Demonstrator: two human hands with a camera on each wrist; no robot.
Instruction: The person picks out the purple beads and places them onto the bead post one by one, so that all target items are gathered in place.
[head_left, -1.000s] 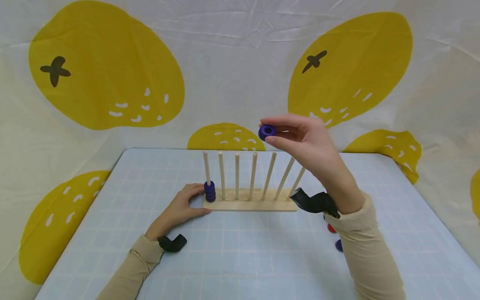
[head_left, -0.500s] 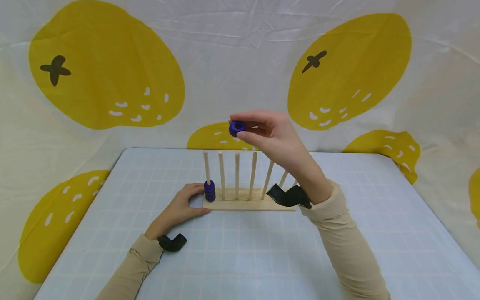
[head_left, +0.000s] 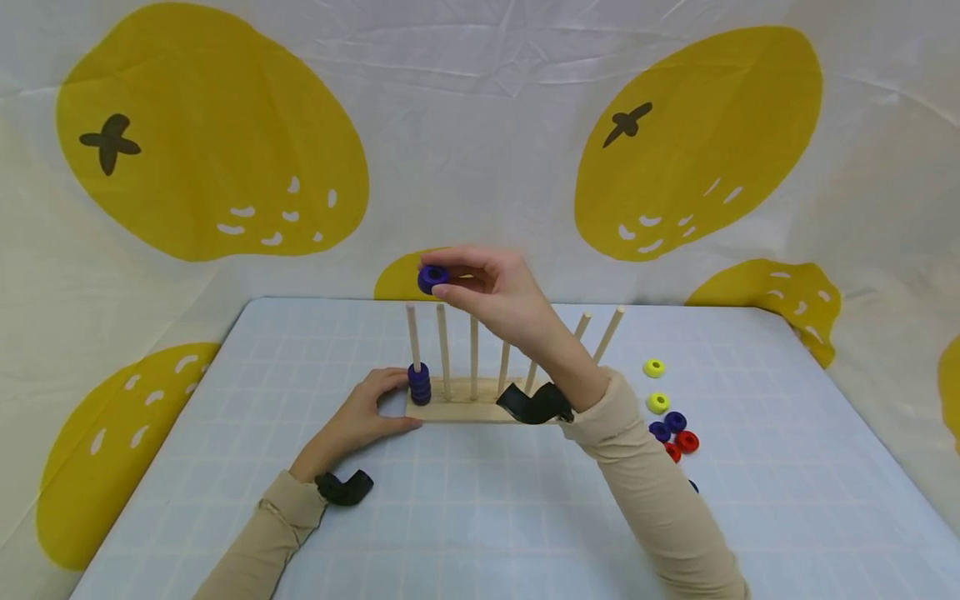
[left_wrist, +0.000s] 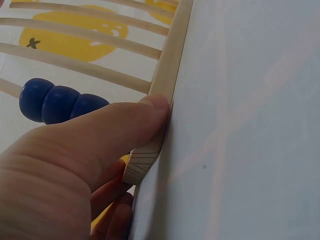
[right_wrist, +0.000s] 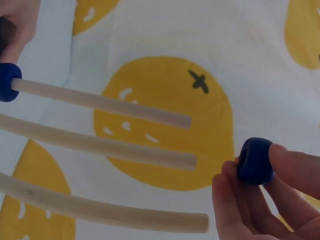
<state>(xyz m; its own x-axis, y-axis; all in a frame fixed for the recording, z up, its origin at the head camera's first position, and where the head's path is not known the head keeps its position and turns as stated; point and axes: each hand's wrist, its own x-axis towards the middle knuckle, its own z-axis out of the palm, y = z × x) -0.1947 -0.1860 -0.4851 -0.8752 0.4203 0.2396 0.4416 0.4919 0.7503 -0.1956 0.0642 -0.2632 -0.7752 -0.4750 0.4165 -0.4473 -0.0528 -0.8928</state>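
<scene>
Just above the centre of the head view, your right hand (head_left: 498, 292) pinches a blue ring (head_left: 432, 281) between thumb and fingers; the right wrist view shows it beyond the peg tips, touching none of them. Left of centre, your left hand (head_left: 367, 412) grips the left end of the wooden peg rack (head_left: 457, 411), thumb along the front edge, with its fingers behind. Beside those fingers, a ring stack (head_left: 420, 385), also blue, sits low on the leftmost peg. Your right forearm hides part of the rack. At the right of the frame, yellow rings (head_left: 658, 403), loose blue rings (head_left: 676, 422) and red rings (head_left: 687, 442) lie on the table (head_left: 450, 517), partly covered by your sleeve (head_left: 652, 492).
</scene>
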